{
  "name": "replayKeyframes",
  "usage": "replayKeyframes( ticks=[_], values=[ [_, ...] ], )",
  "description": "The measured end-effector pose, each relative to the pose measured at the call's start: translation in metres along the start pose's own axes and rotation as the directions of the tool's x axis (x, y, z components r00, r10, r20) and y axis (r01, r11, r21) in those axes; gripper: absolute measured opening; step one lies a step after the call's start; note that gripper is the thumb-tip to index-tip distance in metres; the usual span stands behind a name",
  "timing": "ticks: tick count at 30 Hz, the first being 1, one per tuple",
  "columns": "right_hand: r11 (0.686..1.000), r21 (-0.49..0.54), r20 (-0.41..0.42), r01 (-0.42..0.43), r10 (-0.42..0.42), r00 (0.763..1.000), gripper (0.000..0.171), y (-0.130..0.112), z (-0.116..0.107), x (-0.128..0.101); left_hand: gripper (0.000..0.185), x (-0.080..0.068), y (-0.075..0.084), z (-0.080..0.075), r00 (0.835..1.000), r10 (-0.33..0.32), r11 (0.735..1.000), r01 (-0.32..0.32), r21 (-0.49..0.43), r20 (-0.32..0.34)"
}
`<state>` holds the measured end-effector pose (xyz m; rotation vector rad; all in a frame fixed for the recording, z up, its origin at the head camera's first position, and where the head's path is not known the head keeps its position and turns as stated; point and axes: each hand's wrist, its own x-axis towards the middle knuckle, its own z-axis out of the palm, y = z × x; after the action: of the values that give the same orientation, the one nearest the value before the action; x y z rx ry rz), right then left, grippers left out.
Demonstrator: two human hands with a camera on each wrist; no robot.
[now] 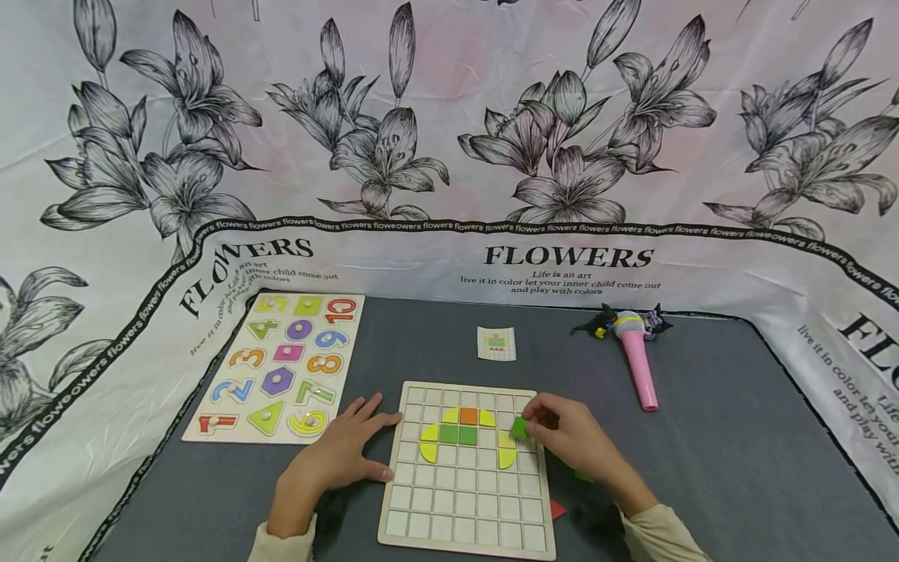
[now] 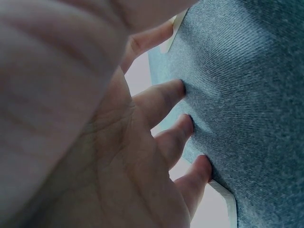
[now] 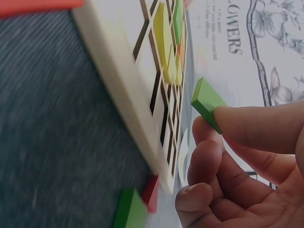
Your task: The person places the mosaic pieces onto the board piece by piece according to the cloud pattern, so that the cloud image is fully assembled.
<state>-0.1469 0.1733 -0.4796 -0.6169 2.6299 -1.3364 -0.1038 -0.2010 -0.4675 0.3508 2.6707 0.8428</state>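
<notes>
White flower-print cloth w/ "FLOWERS" lettering backs and flanks a grey mat (image 1: 716, 453).

Grid board (image 1: 467, 499) lies on the mat btwn both hands. Right hand (image 1: 572, 437) pinches a green tile (image 1: 520, 427) btwn thumb and forefinger; other fingers curl under. Right wrist view: green tile (image 3: 207, 103) sticks out past the fingertips (image 3: 237, 124), held by one edge, tilted, clear of the board surface (image 3: 121, 80) and just beside its edge. Head view: tile sits at the fingertips' left, over the board's right side, just beside the yellow quarter-round pieces (image 1: 506, 449) of the pattern already laid (yellow, orange, green cells (image 1: 458, 435)).

Left hand (image 1: 344, 453) rests flat, fingers spread and straight. Fingertips (image 1: 375, 407) reach the board's left edge; thumb (image 1: 379, 472) touches that edge lower down. Left wrist view: fingertips (image 2: 178, 90) press down on the grey mat, board edge pale just beyond them.

Below the right hand's wrist side: a red piece (image 1: 556, 510) and another green piece (image 1: 583, 475) on the mat, near the board's right edge.

Beyond the fingers, well apart: small pattern card (image 1: 496, 343), pink toy mic (image 1: 637, 361), and left of the left hand a number puzzle board (image 1: 281, 365).
</notes>
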Motion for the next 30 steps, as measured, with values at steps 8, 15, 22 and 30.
replayKeyframes(
  ticks=[8,15,22,30],
  values=[
    [0.999,0.000,0.032,0.046,-0.046,0.998,0.011,-0.008,0.012,0.008,0.084,0.000,0.000,0.000,1.000,0.004,1.000,-0.004,-0.004,0.002],
    [0.994,-0.006,0.066,0.106,-0.106,0.992,0.010,-0.013,0.021,0.015,0.084,0.000,0.000,0.000,1.000,0.006,1.000,-0.006,-0.003,-0.002],
    [0.990,-0.042,0.088,0.135,-0.131,0.988,0.013,-0.015,0.029,0.020,0.084,0.000,0.000,0.000,1.000,0.010,1.000,-0.010,0.002,-0.004],
    [0.983,-0.089,0.132,0.163,-0.150,0.980,0.011,-0.018,0.034,0.023,0.084,-0.001,0.000,0.000,1.000,0.015,1.000,-0.015,-0.003,0.001]
  ],
)
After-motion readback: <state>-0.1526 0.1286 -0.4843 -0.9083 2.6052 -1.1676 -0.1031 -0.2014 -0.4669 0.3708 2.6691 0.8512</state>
